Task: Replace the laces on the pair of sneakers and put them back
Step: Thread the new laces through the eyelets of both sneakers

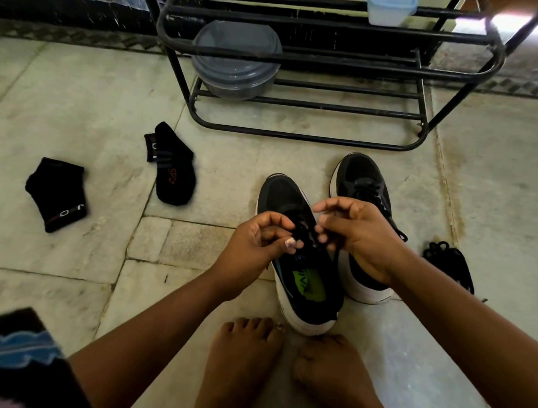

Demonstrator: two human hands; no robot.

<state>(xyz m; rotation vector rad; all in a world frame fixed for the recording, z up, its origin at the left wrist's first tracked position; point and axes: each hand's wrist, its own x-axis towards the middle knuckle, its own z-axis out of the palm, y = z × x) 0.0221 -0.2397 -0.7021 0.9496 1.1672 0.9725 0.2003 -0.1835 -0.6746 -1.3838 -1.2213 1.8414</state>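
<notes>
Two black sneakers with white soles stand side by side on the stone floor, toes pointing away from me. The left sneaker (pixel 301 281) has a green insole label showing. Over its lacing area my left hand (pixel 254 249) and my right hand (pixel 358 234) both pinch its black lace (pixel 302 232) with curled fingers. The right sneaker (pixel 358 179) stands laced behind my right hand, which hides part of it. A loose bundle of black laces (pixel 450 262) lies on the floor to the right of the sneakers.
A black metal shoe rack (pixel 309 138) stands just beyond the sneakers, holding a grey lidded container (pixel 236 59) and a pale blue box (pixel 390 8). Two black socks (pixel 174 167) (pixel 57 193) lie on the floor to the left. My bare feet (pixel 286 366) rest near the sneaker's heel.
</notes>
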